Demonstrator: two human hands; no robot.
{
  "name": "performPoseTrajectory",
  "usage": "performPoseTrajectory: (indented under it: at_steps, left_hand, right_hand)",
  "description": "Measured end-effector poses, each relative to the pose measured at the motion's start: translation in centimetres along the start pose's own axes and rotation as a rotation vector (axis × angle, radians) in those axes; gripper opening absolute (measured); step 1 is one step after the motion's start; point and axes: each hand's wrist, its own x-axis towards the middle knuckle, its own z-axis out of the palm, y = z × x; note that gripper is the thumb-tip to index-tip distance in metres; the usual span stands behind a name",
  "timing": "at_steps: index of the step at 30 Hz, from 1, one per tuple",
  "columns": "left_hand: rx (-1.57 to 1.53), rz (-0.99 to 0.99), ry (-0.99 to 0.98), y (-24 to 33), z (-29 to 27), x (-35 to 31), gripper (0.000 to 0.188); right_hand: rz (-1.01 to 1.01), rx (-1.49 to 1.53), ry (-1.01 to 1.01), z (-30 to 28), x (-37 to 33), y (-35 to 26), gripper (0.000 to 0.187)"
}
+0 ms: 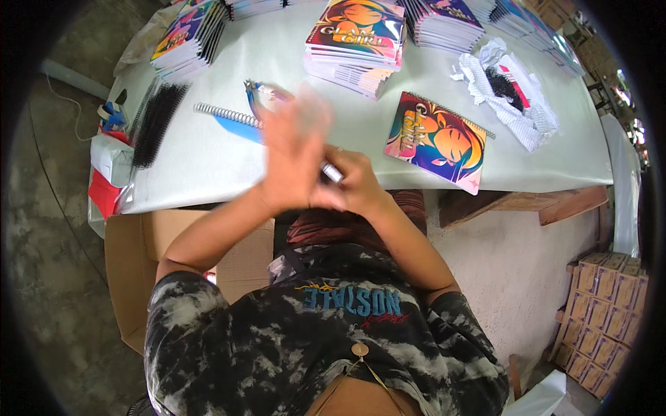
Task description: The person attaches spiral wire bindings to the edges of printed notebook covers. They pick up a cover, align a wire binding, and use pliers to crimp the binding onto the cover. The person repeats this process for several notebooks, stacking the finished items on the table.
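My left hand [297, 149] is raised over the table's near edge, its fingers smeared by motion. Close beside it, my right hand [355, 182] is closed around a small dark thing with a pale end [331, 172], whose kind I cannot make out. Just beyond my left hand lie a silvery spiral coil [225, 114] and a flat blue sheet or cover [239, 130], partly hidden by that hand. A blue-handled tool [250, 97] lies behind them, also partly covered. To the right, a spiral notebook [438, 142] with a colourful illustrated cover rests at an angle.
Stacked notebooks [355, 35] line the far side of the white-covered table [229, 170]. Black spiral coils [159, 125] lie at left, near a blue tape dispenser [111, 116]. Crumpled paper [520, 125] holds dark pieces at right. Below are an open cardboard box [128, 263] and stacked small boxes [600, 319].
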Motion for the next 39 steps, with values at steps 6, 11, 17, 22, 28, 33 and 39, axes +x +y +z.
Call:
performPoseTrajectory:
  at_steps: [6,11,17,22,28,33,39]
  left_hand:
    - [0.287,0.219,0.148,0.7,-0.4,0.0,0.093]
    - [-0.017,0.097,-0.039,1.7,0.9,-3.4,0.094]
    - [-0.547,-0.328,-0.036,6.6,-5.8,1.1,0.046]
    - [-0.904,-0.984,0.14,4.7,-4.7,3.2,0.019]
    - [-1.254,-1.057,-0.013,3.4,-2.1,3.6,0.02]
    - [-1.289,-1.028,-0.145,2.6,-1.7,3.4,0.016]
    - [-1.157,-0.877,-0.347,1.3,-1.7,3.5,0.011]
  right_hand:
    - [0.051,-0.054,-0.016,-0.4,0.9,-1.5,0.055]
    - [0.042,-0.037,0.201,0.3,1.3,-0.5,0.051]
    - [-0.189,-0.324,-0.03,-1.9,2.8,-7.8,0.053]
    - [0.265,-0.486,-0.154,-5.3,3.9,-8.2,0.023]
    - [0.567,0.153,0.043,-6.1,1.9,-6.1,0.015]
    - [0.56,0.345,0.208,-5.4,1.0,-5.4,0.02]
    - [0.491,0.025,0.231,-3.6,0.0,-6.0,0.018]
